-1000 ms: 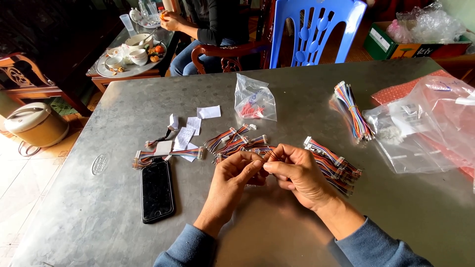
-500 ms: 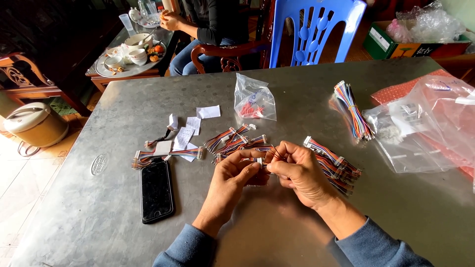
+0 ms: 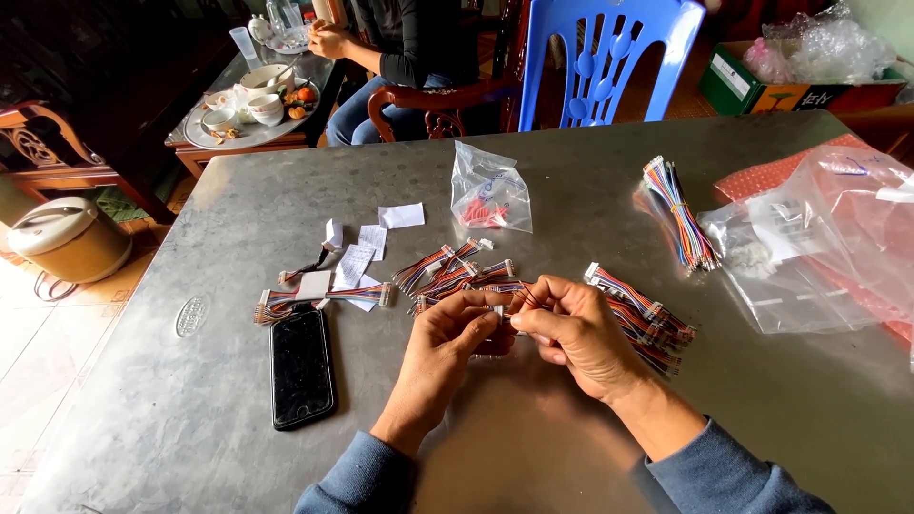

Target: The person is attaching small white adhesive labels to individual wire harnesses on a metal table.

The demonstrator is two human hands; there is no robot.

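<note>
My left hand (image 3: 446, 347) and my right hand (image 3: 578, 335) meet over the middle of a grey metal table (image 3: 533, 457). Between their fingertips they pinch a small white connector with thin coloured wires (image 3: 503, 311). Just beyond the fingers lies a pile of short multicoloured wire harnesses (image 3: 455, 273). More of these harnesses (image 3: 647, 319) are stacked to the right of my right hand. A harness with paper slips (image 3: 324, 290) lies to the left.
A black phone (image 3: 302, 366) lies left of my left hand. A small clear bag with red parts (image 3: 489, 190), a tied wire bundle (image 3: 678, 211) and large clear plastic bags (image 3: 828, 238) sit further back and right. A blue chair (image 3: 605, 57) and a seated person (image 3: 400, 48) are beyond the table.
Both hands stay in the same spot; only the fingers shift slightly around the small connector.
</note>
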